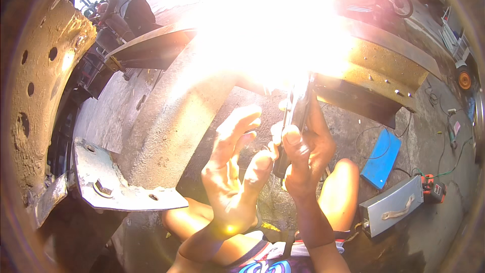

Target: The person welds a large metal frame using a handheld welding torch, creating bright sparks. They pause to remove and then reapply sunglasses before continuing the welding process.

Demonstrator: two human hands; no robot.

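Observation:
A slim dark elongated object (pixel 295 111), possibly a phone seen edge-on, stands upright in my right hand (pixel 305 154), whose thumb and fingers wrap it. Beside it, my left hand (pixel 235 164) is raised with curled fingers apart and holds nothing; its thumb is close to the object's lower part, and whether they touch is unclear. Strong glare whitens the top middle and hides the object's upper surroundings. A large pale steel beam (pixel 166 136) lies behind my left hand, and a bracket plate with a bolt (pixel 126 197) sits left of it.
A holed metal piece (pixel 45 96) rises at left; a yellowish beam (pixel 379 73) spans the right. On the floor lie a blue board (pixel 381 156), grey metal box (pixel 384 215), orange-black machine (pixel 435 189) and cables. Another person (pixel 118 5) is at upper left; a wheel (pixel 401 2) shows upper right.

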